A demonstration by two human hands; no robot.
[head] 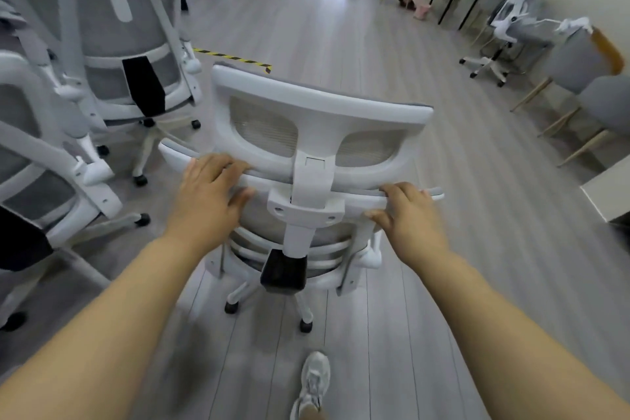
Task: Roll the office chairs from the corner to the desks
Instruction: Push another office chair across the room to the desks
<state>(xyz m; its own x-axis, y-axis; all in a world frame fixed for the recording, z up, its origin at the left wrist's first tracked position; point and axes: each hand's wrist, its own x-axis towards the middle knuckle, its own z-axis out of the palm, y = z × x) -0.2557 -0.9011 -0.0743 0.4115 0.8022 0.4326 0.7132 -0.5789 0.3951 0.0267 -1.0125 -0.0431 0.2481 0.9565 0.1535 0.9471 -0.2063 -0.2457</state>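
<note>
One chair point(317, 102) seems underway from the corner, left grip point(208, 194) and right grip point(409, 215) curled over its back rim. Next it needs steering toward the desk point(605, 191) at the right edge.

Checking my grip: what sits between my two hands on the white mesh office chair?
Head view: the white plastic headrest bracket, between left hand and right hand.

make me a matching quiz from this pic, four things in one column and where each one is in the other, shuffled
Things:
1 left hand
2 right hand
3 striped tape
4 sneaker

Places:
a on the floor beyond the chair
b gripping the chair right of its centre post
c on the floor at the bottom of the view
d gripping the chair left of its centre post

Pairs: 1-d, 2-b, 3-a, 4-c
</note>
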